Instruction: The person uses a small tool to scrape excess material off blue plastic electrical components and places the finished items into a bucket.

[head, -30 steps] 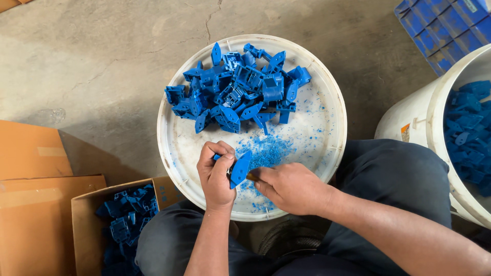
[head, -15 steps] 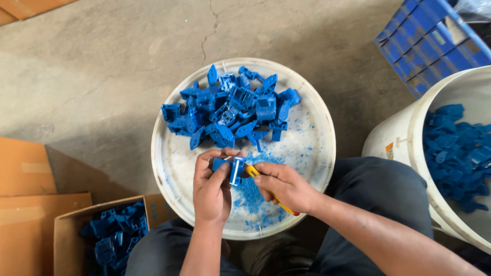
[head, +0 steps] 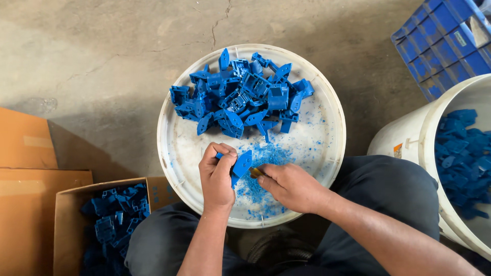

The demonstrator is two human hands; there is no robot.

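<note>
My left hand point(head: 216, 176) grips a small blue plastic part point(head: 241, 164) over the near side of a round white tray point(head: 171, 153). My right hand point(head: 291, 186) is closed around a small tool with a yellowish handle point(head: 255, 173), its tip against the part. A heap of blue plastic parts point(head: 240, 94) lies on the far half of the tray. Blue shavings point(head: 263, 174) are scattered on the tray under my hands.
A cardboard box point(head: 69, 225) with blue parts stands at the lower left, beside flat cardboard point(head: 23, 148). A white bucket point(head: 424, 138) with blue parts stands at the right. A blue crate point(head: 442, 43) sits at the top right. My knees flank the tray on the concrete floor.
The blue part has been turned in my left hand, and the tool in my right hand has shifted against it. The camera view has drifted slightly.
</note>
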